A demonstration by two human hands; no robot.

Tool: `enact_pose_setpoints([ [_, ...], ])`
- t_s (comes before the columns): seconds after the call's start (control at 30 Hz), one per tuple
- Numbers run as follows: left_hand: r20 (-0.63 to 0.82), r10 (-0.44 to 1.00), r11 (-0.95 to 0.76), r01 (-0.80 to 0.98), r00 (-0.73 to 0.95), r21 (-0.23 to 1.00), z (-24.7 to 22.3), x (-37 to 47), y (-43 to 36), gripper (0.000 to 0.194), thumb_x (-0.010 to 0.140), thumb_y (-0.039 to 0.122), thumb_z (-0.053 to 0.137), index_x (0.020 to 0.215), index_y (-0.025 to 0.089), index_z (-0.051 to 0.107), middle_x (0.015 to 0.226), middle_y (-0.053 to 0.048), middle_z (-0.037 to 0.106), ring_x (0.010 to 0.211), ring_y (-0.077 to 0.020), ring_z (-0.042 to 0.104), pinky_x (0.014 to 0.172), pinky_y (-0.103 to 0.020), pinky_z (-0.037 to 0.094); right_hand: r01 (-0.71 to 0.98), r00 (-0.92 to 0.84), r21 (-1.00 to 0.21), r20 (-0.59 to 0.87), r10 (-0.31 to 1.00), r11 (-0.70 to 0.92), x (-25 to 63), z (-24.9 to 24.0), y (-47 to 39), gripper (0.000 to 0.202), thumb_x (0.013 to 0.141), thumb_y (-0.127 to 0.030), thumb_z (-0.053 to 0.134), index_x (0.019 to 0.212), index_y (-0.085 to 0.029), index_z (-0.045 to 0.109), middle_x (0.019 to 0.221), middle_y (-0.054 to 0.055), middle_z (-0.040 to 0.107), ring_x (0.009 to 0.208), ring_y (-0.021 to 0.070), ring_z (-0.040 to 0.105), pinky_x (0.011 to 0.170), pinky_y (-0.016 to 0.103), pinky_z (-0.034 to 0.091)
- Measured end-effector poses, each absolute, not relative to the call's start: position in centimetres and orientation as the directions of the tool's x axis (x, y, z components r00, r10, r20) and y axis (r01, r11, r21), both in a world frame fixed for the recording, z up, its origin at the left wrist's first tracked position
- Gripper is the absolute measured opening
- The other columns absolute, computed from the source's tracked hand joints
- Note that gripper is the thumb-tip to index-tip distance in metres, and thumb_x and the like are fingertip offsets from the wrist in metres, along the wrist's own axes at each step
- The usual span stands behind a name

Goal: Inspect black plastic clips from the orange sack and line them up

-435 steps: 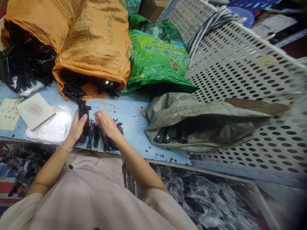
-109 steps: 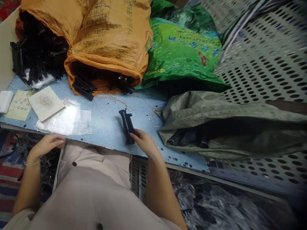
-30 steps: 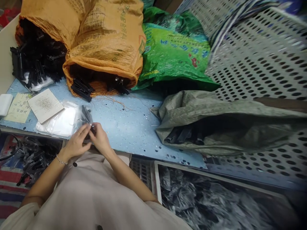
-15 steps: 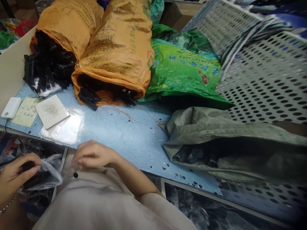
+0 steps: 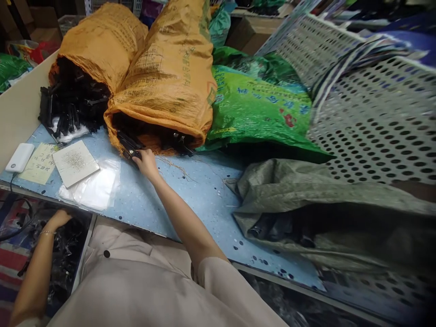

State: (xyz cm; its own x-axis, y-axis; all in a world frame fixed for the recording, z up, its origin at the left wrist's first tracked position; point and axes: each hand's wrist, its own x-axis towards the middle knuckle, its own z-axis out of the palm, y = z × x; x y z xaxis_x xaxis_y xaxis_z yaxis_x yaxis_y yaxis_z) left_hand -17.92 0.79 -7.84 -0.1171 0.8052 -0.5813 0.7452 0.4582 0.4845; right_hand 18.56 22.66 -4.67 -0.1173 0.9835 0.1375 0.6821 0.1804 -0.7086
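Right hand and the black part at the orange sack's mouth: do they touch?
Touching: in the head view, the right hand has its fingers on the black part.

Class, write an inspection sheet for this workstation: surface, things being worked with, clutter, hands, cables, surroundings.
Surface: blue speckled tabletop; small black discs near its front edge.
Things: black parts at the right orange sack's mouth.
Clutter: square tile partly over clear plastic bags; handwritten note beside it.
Hands: right hand touches the black parts, grip unclear; left hand is below table level, fingertips unclear.
Cables: black cable from the white device over the edge.
Surroundings: green sack, grey-green sack, perforated basket.
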Motion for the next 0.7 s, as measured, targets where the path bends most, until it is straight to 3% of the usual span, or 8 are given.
enact_pose_setpoints([
  [0.07, -0.672, 0.724, 0.476, 0.591, 0.157, 0.651, -5.7, -15.3, 0.1, 0.041, 0.074, 0.053, 0.073, 0.092, 0.016, 0.076, 0.081, -0.010, 0.076, 0.081, -0.0303, 0.071, 0.078, -0.044, 0.057, 0.573, -0.089, -0.799, 0.160, 0.983, 0.181, 20.0, -4.9, 19.6, 0.032, 0.093, -0.035, 0.058, 0.119, -0.019, 0.065, 0.106, 0.012, 0.058, 0.104, 0.0283, 0.056, 0.094, 0.047, 0.049],
  [0.13, -0.552, 0.733, 0.476, 0.280, 0.398, 0.834, -3.3, -10.9, 0.3, 0.051, 0.083, 0.052, 0.069, 0.118, 0.016, 0.071, 0.100, -0.012, 0.076, 0.086, -0.0255, 0.070, 0.085, -0.043, 0.056, 0.521, -0.038, -0.823, 0.242, 0.970, 0.226, 20.2, -4.7, 15.4, 0.035, 0.094, -0.039, 0.057, 0.123, -0.020, 0.063, 0.109, 0.012, 0.057, 0.102, 0.0273, 0.057, 0.089, 0.045, 0.052],
  [0.23, -0.224, 0.960, 0.252, -0.167, 0.169, 0.953, -0.6, -2.7, 2.7, 0.054, 0.087, 0.045, 0.070, 0.135, 0.025, 0.057, 0.124, -0.011, 0.066, 0.110, -0.0214, 0.064, 0.100, -0.038, 0.049, 0.567, -0.070, -0.727, 0.426, 0.902, 0.388, 18.9, -3.4, 8.7, 0.037, 0.096, -0.040, 0.059, 0.128, -0.021, 0.060, 0.111, 0.014, 0.059, 0.105, 0.0291, 0.055, 0.088, 0.047, 0.052],
  [0.3, -0.175, 0.984, 0.153, -0.334, -0.035, 0.930, 0.2, 1.7, 5.0, 0.054, 0.085, 0.045, 0.072, 0.132, 0.026, 0.055, 0.117, -0.006, 0.065, 0.101, -0.0163, 0.064, 0.092, -0.030, 0.051, 0.527, -0.211, -0.665, 0.501, 0.839, 0.529, 18.2, -2.2, 5.5, 0.033, 0.097, -0.036, 0.057, 0.128, -0.023, 0.060, 0.109, 0.012, 0.062, 0.102, 0.0276, 0.056, 0.087, 0.045, 0.052],
  [0.37, -0.205, 0.977, 0.164, -0.422, -0.055, 0.892, 0.6, 4.3, 6.5, 0.051, 0.083, 0.046, 0.073, 0.126, 0.024, 0.057, 0.104, -0.003, 0.064, 0.081, -0.0115, 0.063, 0.075, -0.024, 0.052, 0.459, -0.261, -0.664, 0.534, 0.804, 0.590, 18.5, -1.2, 4.4, 0.027, 0.101, -0.032, 0.051, 0.125, -0.024, 0.060, 0.104, 0.010, 0.064, 0.097, 0.0244, 0.059, 0.083, 0.041, 0.052],
  [0.43, -0.232, 0.969, 0.245, -0.458, 0.086, 0.855, 1.0, 5.2, 6.8, 0.049, 0.082, 0.048, 0.073, 0.122, 0.022, 0.059, 0.098, -0.001, 0.062, 0.067, -0.0086, 0.059, 0.061, -0.022, 0.049, 0.461, -0.177, -0.682, 0.555, 0.812, 0.567, 19.9, -0.4, 5.2, 0.026, 0.105, -0.034, 0.043, 0.121, -0.022, 0.058, 0.101, 0.009, 0.063, 0.091, 0.0220, 0.059, 0.079, 0.038, 0.052],
  [0.57, -0.338, 0.877, 0.451, -0.344, 0.340, 0.824, 1.5, 6.0, 5.9, 0.046, 0.079, 0.054, 0.074, 0.104, 0.017, 0.062, 0.089, -0.001, 0.062, 0.056, -0.0076, 0.057, 0.047, -0.021, 0.043, 0.619, -0.183, -0.550, 0.593, 0.784, 0.561, 23.4, 0.5, 9.4, 0.043, 0.104, -0.053, 0.034, 0.105, -0.019, 0.060, 0.095, 0.011, 0.063, 0.085, 0.0226, 0.057, 0.074, 0.036, 0.048],
  [0.7, -0.431, 0.848, 0.520, -0.330, 0.307, 0.788, 1.4, 7.5, 6.3, 0.058, 0.072, 0.061, 0.078, 0.105, 0.017, 0.062, 0.079, 0.002, 0.060, 0.048, -0.0080, 0.055, 0.040, -0.022, 0.040, 0.735, -0.200, -0.517, 0.452, 0.869, 0.439, 24.8, 0.7, 10.9, 0.054, 0.107, -0.051, 0.020, 0.080, -0.022, 0.056, 0.073, 0.005, 0.058, 0.070, 0.0193, 0.053, 0.065, 0.032, 0.039],
])
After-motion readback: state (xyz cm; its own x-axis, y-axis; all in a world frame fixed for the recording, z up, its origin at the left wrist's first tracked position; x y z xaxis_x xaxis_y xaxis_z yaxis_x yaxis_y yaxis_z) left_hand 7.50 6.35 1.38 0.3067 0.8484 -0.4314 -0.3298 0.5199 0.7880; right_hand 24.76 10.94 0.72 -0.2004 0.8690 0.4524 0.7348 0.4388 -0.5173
